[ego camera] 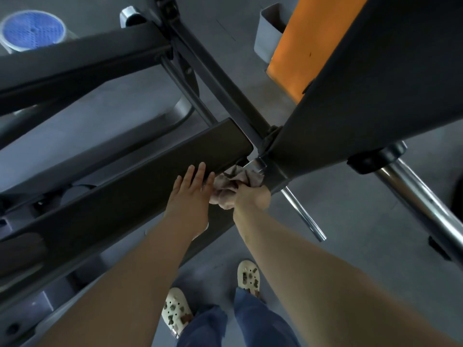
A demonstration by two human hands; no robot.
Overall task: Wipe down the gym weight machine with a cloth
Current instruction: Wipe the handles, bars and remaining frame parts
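The weight machine fills the view: a long black padded bench (140, 186) runs from lower left to centre, and a wide black pad (370, 91) with an orange panel (308, 43) rises at the upper right. My left hand (190, 194) rests flat on the bench's near end, fingers straight. My right hand (250, 199) grips a crumpled pinkish cloth (230, 186) and presses it against the metal joint (260, 166) where bench and pad meet. The right hand's fingers are hidden in the cloth.
A chrome bar (421, 201) and a thinner chrome rod (305, 216) jut out to the right of the joint. A black frame beam (75, 63) crosses the upper left. A blue-topped round object (32, 28) stands on the grey floor. My feet in pale clogs (175, 309) stand below.
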